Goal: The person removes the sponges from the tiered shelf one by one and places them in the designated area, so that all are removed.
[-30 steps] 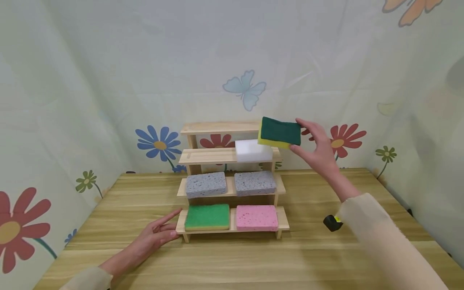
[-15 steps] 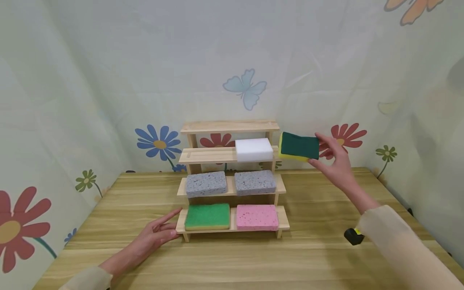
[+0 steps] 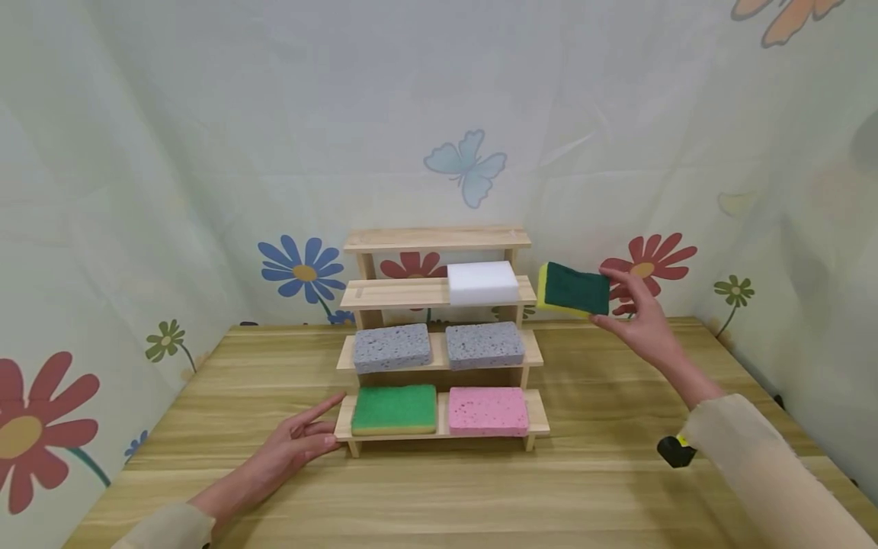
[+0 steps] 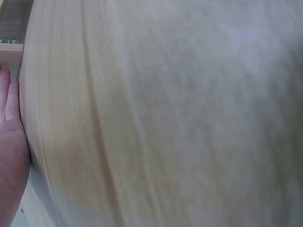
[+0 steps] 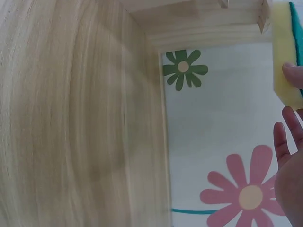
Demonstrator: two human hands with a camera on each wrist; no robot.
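Note:
My right hand [image 3: 641, 324] pinches a sponge [image 3: 576, 290] by its right end, thumb below and fingertips at the top. The sponge is dark green on one face and yellow on the other, and it hangs in the air right of the wooden tiered shelf [image 3: 439, 239]. In the right wrist view the thumb lies on the sponge's yellow foam [image 5: 283, 52], while two other fingers stand off it. My left hand [image 3: 288, 442] rests at the left end of the lowest tier, fingers extended, fingertips at its edge. The left wrist view shows only part of that hand [image 4: 10, 132].
A green sponge [image 3: 394, 409] and a pink sponge [image 3: 488, 411] lie on the lowest tier. Two grey speckled sponges [image 3: 392, 348] sit one tier up, a white sponge [image 3: 482, 283] above them. A black-and-yellow object [image 3: 676, 451] shows by the right sleeve. A flowered curtain [image 3: 329, 152] hangs behind.
My right hand has carried the green-and-yellow sponge right and down, from in front of the upper tiers to beside the shelf. The left hand has stayed in place.

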